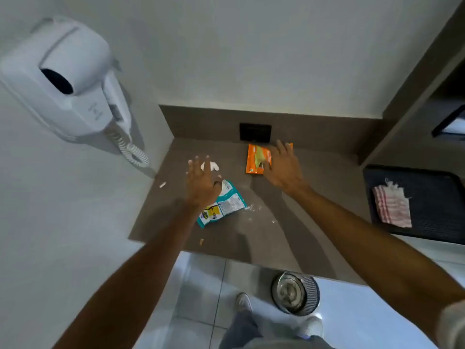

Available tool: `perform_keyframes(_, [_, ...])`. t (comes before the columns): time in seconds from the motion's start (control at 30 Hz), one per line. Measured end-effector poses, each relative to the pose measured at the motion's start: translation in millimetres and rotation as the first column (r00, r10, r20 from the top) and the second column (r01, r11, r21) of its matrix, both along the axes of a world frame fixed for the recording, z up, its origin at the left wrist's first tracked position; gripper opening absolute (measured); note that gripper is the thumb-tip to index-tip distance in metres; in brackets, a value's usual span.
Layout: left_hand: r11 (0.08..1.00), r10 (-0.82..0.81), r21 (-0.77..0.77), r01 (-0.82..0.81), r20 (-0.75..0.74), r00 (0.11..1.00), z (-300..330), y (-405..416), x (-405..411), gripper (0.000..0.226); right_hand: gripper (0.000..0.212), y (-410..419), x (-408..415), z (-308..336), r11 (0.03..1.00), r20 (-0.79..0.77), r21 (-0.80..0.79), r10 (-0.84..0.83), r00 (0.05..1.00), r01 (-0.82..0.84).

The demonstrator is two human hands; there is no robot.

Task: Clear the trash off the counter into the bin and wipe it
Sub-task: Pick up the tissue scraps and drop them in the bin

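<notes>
On the brown counter lie an orange snack packet near the back wall and a teal-and-white wrapper in the middle. My right hand hovers open over the orange packet's right side, fingers spread. My left hand is open above the teal wrapper's top end, and crumpled white paper peeks out past its fingers. Small scraps and white crumbs are scattered about. A metal bin stands on the floor below the counter's front edge.
A white wall-mounted hair dryer with a coiled cord hangs at the left. A black tray holding a red-striped cloth sits at the right. A dark socket plate is on the backsplash. My shoes show on the tiled floor.
</notes>
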State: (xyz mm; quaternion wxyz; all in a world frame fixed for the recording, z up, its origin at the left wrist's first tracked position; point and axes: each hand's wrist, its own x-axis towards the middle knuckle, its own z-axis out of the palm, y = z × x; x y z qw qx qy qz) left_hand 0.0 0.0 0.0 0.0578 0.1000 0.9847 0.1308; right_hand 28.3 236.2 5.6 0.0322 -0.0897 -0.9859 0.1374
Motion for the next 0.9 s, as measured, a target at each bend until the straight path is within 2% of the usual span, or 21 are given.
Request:
perform_keyframes(0.07, [0.997, -0.042, -0.059, 0.046, 0.063, 0.997, -12, 0, -24, 0.067, 0.050, 2, -5, -21, 0.994, 0.159, -0.035, -0.093, 0.983, 0.100])
perform_keyframes(0.17, [0.985, -0.065, -0.153, 0.082, 0.112, 0.992, -35, 9, -69, 0.065, 0.046, 5, -5, -62, 0.970, 0.282, -0.051, -0.214, 0.935, 0.237])
perform_keyframes(0.23, [0.961, -0.134, -0.223, 0.163, 0.143, 0.981, -60, 18, -97, 0.060, 0.042, 5, -9, -82, 0.964, 0.301, -0.054, -0.232, 0.925, 0.260])
perform_keyframes(0.3, [0.946, -0.167, -0.250, 0.205, 0.162, 0.972, -78, 28, -108, 0.046, 0.035, 7, -11, -98, 0.961, 0.291, -0.065, -0.239, 0.926, 0.268])
perform_keyframes(0.37, [0.966, -0.128, -0.217, 0.138, 0.060, 0.990, -92, 32, -110, 0.034, 0.034, 15, -11, -107, 0.971, 0.248, -0.087, -0.196, 0.949, 0.223])
perform_keyframes(0.47, [0.998, 0.024, -0.060, -0.025, -0.020, 1.000, -97, 38, -102, 0.025, 0.029, 34, -11, -115, 0.952, 0.218, -0.244, -0.132, 0.967, 0.185])
perform_keyframes(0.53, [0.983, 0.123, 0.147, -0.112, -0.068, 0.990, -88, 45, -86, 0.022, 0.021, 42, -4, -111, 0.925, 0.137, -0.322, -0.165, 0.977, 0.201])
perform_keyframes(0.63, [0.905, 0.144, 0.417, -0.082, -0.120, 0.982, -64, 66, -26, 0.018, 0.008, 42, 35, -93, 0.847, -0.069, -0.485, -0.282, 0.957, 0.215])
perform_keyframes(0.7, [0.761, 0.136, 0.640, -0.104, -0.002, 0.991, -61, 78, 34, 0.020, 0.008, 34, 79, -83, 0.750, -0.164, -0.636, -0.362, 0.918, 0.182])
perform_keyframes(0.77, [0.607, 0.109, 0.772, -0.187, 0.152, 0.982, -70, 90, 116, 0.030, 0.010, 27, 140, -84, 0.636, -0.161, -0.761, -0.374, 0.913, 0.126])
perform_keyframes(0.8, [0.556, 0.102, 0.797, -0.236, 0.216, 0.971, -78, 94, 157, 0.033, 0.008, 23, 173, -88, 0.622, -0.170, -0.777, -0.358, 0.918, 0.099])
perform_keyframes(0.83, [0.518, 0.107, 0.808, -0.279, 0.263, 0.959, -87, 95, 195, 0.035, 0.005, 19, 202, -94, 0.647, -0.198, -0.759, -0.337, 0.920, 0.074])
perform_keyframes(0.9, [0.522, 0.119, 0.792, -0.317, 0.301, 0.946, -114, 100, 267, 0.035, 0.006, 15, 266, -114, 0.718, -0.208, -0.692, -0.293, 0.933, 0.071])
